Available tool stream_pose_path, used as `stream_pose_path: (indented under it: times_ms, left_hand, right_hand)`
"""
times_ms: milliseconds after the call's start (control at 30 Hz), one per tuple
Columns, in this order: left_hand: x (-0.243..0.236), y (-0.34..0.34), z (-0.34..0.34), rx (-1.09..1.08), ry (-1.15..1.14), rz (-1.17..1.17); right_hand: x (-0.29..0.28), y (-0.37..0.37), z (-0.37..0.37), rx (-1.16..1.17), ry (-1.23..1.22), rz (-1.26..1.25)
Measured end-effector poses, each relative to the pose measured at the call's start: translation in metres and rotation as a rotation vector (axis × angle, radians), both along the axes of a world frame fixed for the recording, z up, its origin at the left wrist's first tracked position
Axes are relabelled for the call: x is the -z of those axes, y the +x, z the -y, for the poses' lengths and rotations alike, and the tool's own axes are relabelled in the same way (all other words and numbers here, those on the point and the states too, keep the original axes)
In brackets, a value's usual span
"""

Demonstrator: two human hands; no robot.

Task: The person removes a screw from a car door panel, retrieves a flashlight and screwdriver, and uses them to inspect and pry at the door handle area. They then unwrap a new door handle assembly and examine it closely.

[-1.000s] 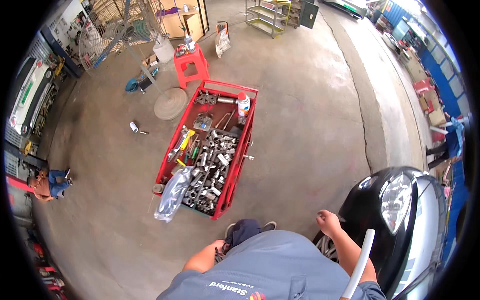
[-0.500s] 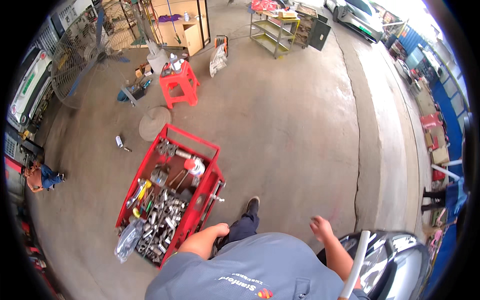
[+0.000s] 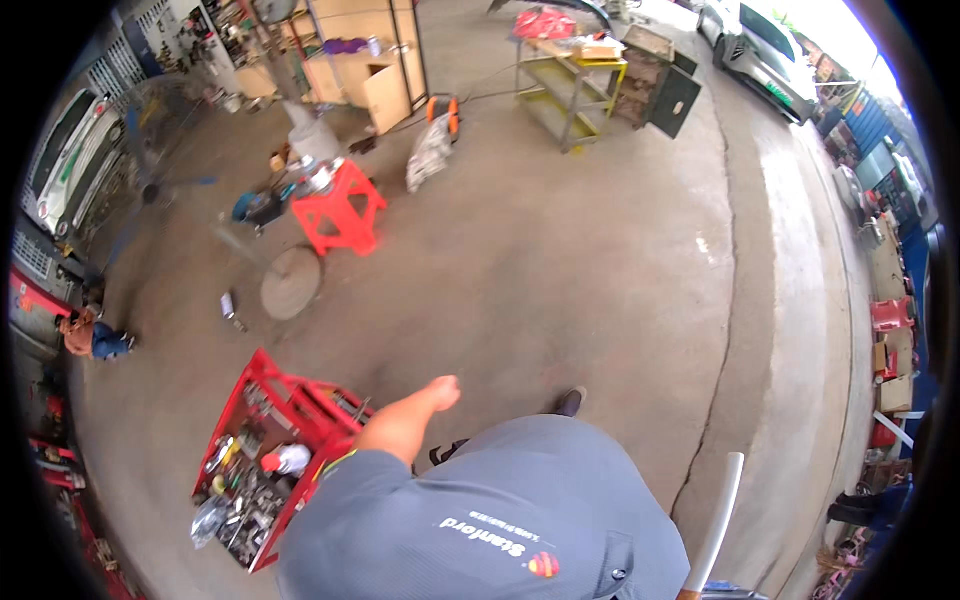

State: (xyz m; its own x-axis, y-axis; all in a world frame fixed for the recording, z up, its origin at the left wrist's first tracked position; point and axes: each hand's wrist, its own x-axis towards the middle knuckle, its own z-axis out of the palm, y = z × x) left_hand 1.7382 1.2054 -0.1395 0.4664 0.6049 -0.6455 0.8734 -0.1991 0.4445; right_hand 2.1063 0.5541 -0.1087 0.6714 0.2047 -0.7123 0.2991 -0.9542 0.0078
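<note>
My left hand (image 3: pixel 445 391) hangs in front of my body, its fingers curled in, and nothing shows in it. It is nearest to the red tool cart (image 3: pixel 311 418) on my left and does not touch it. A jumble of metal sockets (image 3: pixel 250 515) fills the cart's near part. Among them lies a white can with a red cap (image 3: pixel 288 460), beside yellow-handled tools. A clear plastic bag (image 3: pixel 208 523) hangs at the cart's near left corner. My right hand is out of the picture, and my body hides that arm.
A red plastic stool (image 3: pixel 340 212) with bottles on top stands ahead left, near a round fan base (image 3: pixel 292 283). Farther off are a shelved metal cart (image 3: pixel 570 95) and a parked car (image 3: pixel 765 60). A pale bar (image 3: pixel 718 520) rises on my right. A person (image 3: pixel 95 338) crouches far left.
I have moved forward past the tool cart, which now sits lower and farther left. My left hand has swung forward. My right hand and the dark glossy car part beside it have left the picture.
</note>
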Motion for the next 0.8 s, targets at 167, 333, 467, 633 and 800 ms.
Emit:
stream_pose_path:
  times_ms: [167, 333, 467, 633, 800]
  left_hand:
    - [0.035, 0.083, -0.072, -0.406, -0.125, -0.037]
    - [0.042, 0.174, -0.155, -0.539, -0.155, 0.116]
    - [0.046, 0.235, -0.263, -0.676, -0.267, -0.036]
    - [0.084, 0.292, -0.453, 0.223, -0.030, -0.296]
    - [-0.043, 0.432, -0.640, -0.399, 0.069, -0.021]
  right_hand:
    - [-0.022, 0.245, -0.227, -0.177, 0.416, 0.190]
    - [-0.094, 0.444, -0.559, -0.267, 0.525, 0.258]
    - [-0.112, 0.515, -0.769, -0.242, 0.675, 0.176]
    - [-0.025, 0.566, -0.912, -0.402, 0.501, -0.034]
    - [-0.021, 0.624, -0.988, -0.398, 0.200, -0.202]
